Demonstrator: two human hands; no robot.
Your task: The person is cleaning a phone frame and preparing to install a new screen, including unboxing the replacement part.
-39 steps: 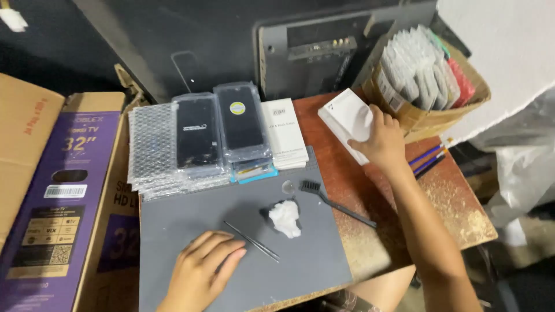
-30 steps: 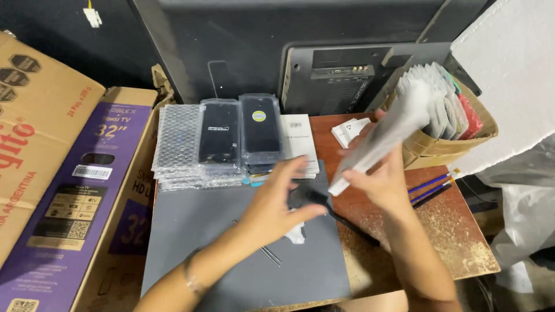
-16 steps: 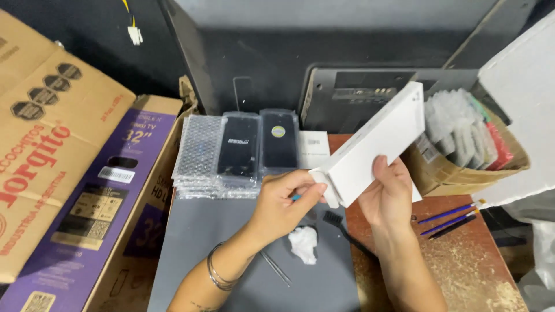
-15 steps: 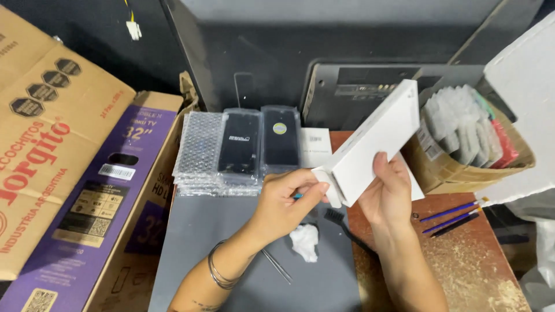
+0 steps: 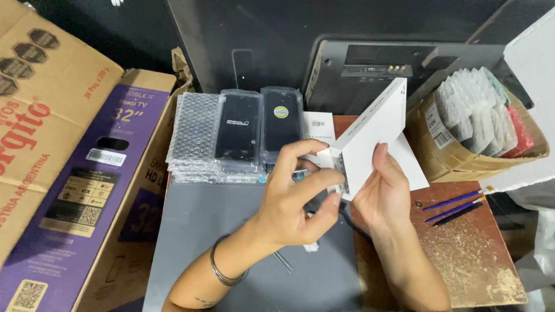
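A flat white box (image 5: 374, 136) is held tilted above the table's middle. My right hand (image 5: 381, 193) grips it from below, thumb on its face. My left hand (image 5: 300, 199) pinches the box's lower left end, where a flap is. A metal bangle sits on my left wrist. Under my hands lies a grey mat (image 5: 214, 231) with thin tweezers (image 5: 283, 263) and a white crumpled wad, mostly hidden.
Black phone screens in bubble wrap (image 5: 240, 130) are stacked behind the mat. A cardboard box of white packets (image 5: 480, 124) stands right, pens (image 5: 457, 202) on the brown table (image 5: 474, 254). Large television cartons (image 5: 87, 173) are left; a black panel (image 5: 370, 69) is behind.
My right hand picked the white box off the table and lifted it. My left hand left the mat and took hold of the box's lower end. The camera moved closer.
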